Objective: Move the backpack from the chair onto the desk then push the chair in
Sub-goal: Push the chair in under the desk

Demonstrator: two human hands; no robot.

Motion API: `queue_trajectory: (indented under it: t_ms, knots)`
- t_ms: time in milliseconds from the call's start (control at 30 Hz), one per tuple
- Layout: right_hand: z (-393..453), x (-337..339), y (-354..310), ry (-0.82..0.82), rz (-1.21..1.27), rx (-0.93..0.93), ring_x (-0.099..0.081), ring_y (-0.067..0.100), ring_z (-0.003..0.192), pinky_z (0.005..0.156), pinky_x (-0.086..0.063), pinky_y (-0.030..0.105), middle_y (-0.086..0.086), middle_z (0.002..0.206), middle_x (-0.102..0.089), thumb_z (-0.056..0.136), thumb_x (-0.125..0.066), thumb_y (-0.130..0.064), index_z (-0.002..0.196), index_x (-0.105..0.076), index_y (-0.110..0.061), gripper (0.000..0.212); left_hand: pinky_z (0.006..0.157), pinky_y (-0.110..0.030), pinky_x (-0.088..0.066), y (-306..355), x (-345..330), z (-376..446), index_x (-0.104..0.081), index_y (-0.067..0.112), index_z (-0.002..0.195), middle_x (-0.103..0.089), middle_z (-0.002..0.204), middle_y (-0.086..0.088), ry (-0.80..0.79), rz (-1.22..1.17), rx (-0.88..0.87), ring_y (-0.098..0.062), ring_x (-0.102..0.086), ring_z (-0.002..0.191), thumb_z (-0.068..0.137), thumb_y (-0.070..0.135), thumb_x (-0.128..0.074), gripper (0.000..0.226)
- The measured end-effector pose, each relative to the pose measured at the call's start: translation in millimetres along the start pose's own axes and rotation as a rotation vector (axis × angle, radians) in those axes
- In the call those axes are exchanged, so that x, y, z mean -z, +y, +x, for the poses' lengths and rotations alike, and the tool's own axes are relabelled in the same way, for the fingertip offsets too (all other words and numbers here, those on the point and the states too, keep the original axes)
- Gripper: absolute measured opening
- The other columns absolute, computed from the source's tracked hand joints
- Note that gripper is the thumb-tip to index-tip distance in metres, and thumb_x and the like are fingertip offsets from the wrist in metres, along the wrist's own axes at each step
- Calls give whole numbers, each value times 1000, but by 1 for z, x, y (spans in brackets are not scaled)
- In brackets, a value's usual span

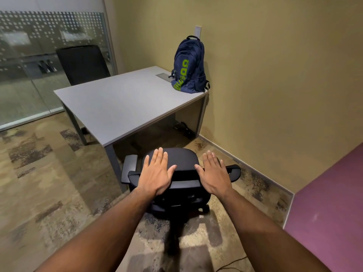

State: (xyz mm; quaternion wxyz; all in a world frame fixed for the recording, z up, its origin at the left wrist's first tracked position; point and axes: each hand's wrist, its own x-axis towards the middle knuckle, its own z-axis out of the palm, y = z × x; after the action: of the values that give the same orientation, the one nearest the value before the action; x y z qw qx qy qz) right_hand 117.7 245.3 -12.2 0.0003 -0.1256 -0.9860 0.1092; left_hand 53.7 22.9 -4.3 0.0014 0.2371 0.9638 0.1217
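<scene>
Navy backpack (189, 65) w/ green lettering, grey desk (117, 107), blk chair (172, 160).

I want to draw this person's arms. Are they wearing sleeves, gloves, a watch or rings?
No. Both forearms are bare as far as the picture shows, with no sleeves in view. The left hand and the right hand have no gloves. The wrists show no watch or band, and the fingers show no rings.
</scene>
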Motion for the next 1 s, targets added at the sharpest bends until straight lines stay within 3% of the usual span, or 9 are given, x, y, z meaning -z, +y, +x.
queue_trajectory:
  t_ms: [167, 367, 767, 1000]
  knots:
    - [-19, -5, 6, 70, -30, 38, -8, 16, 156, 126, -9, 45, 2, 170, -16, 102, -8, -61, 160, -23, -17, 74, 126, -43, -7, 11, -7, -18, -17, 12, 160, -8, 168, -8, 38, -14, 28, -19, -3, 155, 101, 62, -7, 78]
    - [-40, -10, 7, 165, -100, 107, -20, 14, 154, 125, -18, 41, 2, 165, -32, 101, -12, -44, 156, -37, -15, 67, 122, -42, -22, 15, -20, -42, -42, 10, 151, -37, 159, -10, 107, 108, 55, -21, -26, 151, 100, 61, -3, 83]
    - [-32, -14, 4, 240, -80, 80, -37, 16, 147, 122, -28, 40, 4, 155, -48, 102, -22, -36, 148, -49, -12, 58, 123, -40, -21, 13, -19, -29, -41, 10, 152, -37, 159, -9, 89, 133, 55, -20, -27, 150, 101, 54, -8, 75]
    - [-14, -14, 4, 235, -76, 71, -35, 15, 148, 123, -25, 39, 3, 157, -46, 102, -22, -36, 149, -47, -13, 58, 122, -41, -24, 10, -18, -12, -43, 8, 150, -41, 157, -11, 91, 111, 48, -22, -31, 149, 101, 51, -11, 73]
